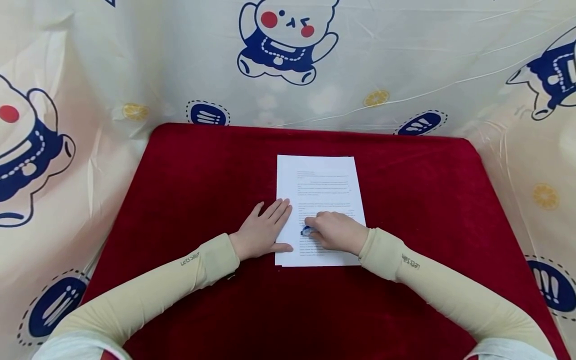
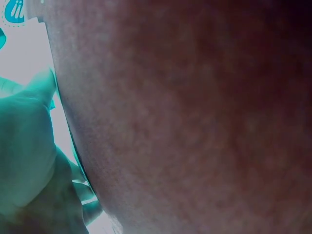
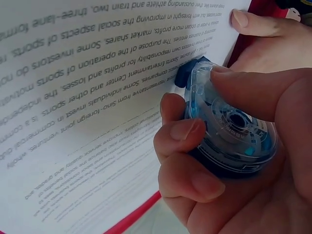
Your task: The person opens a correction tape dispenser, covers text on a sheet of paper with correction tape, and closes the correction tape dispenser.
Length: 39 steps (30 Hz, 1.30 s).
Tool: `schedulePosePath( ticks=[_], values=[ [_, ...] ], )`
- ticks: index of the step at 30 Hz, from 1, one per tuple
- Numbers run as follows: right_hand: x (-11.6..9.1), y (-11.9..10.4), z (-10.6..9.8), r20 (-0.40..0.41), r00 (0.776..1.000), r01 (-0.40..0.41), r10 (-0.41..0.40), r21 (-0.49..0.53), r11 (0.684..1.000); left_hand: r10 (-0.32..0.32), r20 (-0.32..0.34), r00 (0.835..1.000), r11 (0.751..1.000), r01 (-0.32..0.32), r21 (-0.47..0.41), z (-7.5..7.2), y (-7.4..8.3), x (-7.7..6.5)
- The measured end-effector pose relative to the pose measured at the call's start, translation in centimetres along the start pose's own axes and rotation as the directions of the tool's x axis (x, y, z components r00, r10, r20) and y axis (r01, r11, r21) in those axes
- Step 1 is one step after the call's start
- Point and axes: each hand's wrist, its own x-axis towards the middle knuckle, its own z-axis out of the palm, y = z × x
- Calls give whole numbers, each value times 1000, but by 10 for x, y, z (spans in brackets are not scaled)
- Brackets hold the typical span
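Observation:
Printed sheets of paper (image 1: 288, 180) lie stacked on the red cloth. My left hand (image 1: 263, 230) rests flat on their lower left edge, fingers straight and thumb spread; only part of it shows in the left wrist view. Over the lower lines of text, my right hand (image 1: 337, 231) grips a translucent blue correction tape (image 3: 231, 122) between thumb and curled fingers. The dispenser's blue tip (image 3: 187, 73) is at the printed page, among the text lines. Whether tape has been laid on the page cannot be seen.
A red velvet cloth (image 1: 216, 170) covers the table and reaches past the paper on all sides. Behind and beside it hangs a pale curtain (image 1: 180, 60) with cartoon prints. Both forearms wear cream sleeves (image 1: 153, 272).

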Motion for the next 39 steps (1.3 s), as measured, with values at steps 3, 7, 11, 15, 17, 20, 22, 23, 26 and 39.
schedulePosePath(
  ticks=[3,7,11,15,17,20,22,23,26,39],
  values=[
    [-2,2,0,7,1000,-11,11,16,1000,0,4,1000,1000,0,-10,1,0,0],
    [-5,6,-1,17,999,-27,27,39,999,-3,7,1000,1000,3,-21,1,0,0],
    [-9,10,-2,24,999,-47,46,39,998,-6,-1,1000,1000,6,-18,4,-1,2],
    [-13,14,-2,28,998,-56,55,27,998,-10,2,1000,1000,10,-19,7,-2,3],
    [-15,16,-1,28,998,-57,57,29,998,-11,6,1000,1000,11,-26,6,-1,3],
    [-19,20,-1,30,998,-64,63,36,997,-12,10,1000,999,13,-35,3,-1,2],
    [-22,22,0,30,997,-72,71,39,997,-10,0,1000,999,10,-42,3,-1,1],
    [-24,24,0,29,997,-76,75,42,996,-11,-5,1000,999,10,-41,3,-1,1],
    [-29,28,0,22,996,-82,81,50,995,-10,-16,1000,999,9,-42,4,-2,1],
    [-48,43,-2,-2,993,-115,116,89,989,-9,-1,1000,999,9,-37,2,-3,1]
  ],
)
